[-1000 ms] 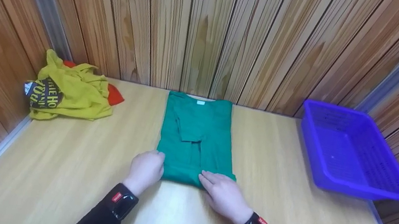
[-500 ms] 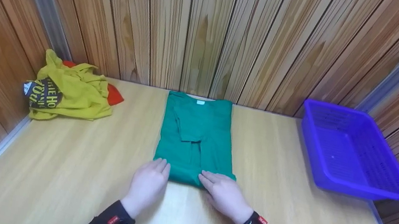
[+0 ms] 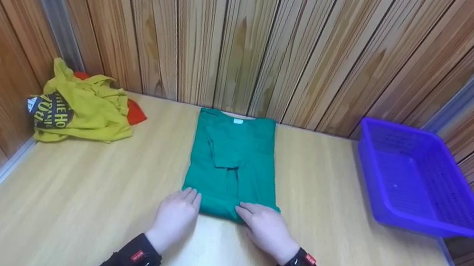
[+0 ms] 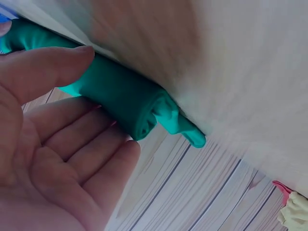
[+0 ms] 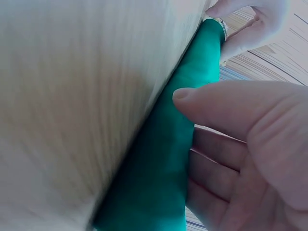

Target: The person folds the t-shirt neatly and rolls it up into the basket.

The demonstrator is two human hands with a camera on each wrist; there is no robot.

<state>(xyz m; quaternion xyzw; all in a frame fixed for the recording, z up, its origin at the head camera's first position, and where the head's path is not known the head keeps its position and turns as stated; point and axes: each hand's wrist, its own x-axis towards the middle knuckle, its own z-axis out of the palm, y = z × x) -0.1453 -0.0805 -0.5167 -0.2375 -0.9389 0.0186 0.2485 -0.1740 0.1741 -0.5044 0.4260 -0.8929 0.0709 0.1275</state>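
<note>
Left hand (image 3: pixel 176 215), right hand (image 3: pixel 269 231) holding green shirt (image 3: pixel 237 159), bottom rolled.

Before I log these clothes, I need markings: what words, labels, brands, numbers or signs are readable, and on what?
"HO": dark print of the yellow garment; its other lettering is creased or unclear.
Mark on the white patch beside it: unclear.
White collar label, green shirt: too small to read.
Left red wrist tag, right red wrist tag: too blurred.

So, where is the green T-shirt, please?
In the head view, the green T-shirt lies centrally, left of the purple basket, its near rolled edge touching the left hand and right hand.
</note>
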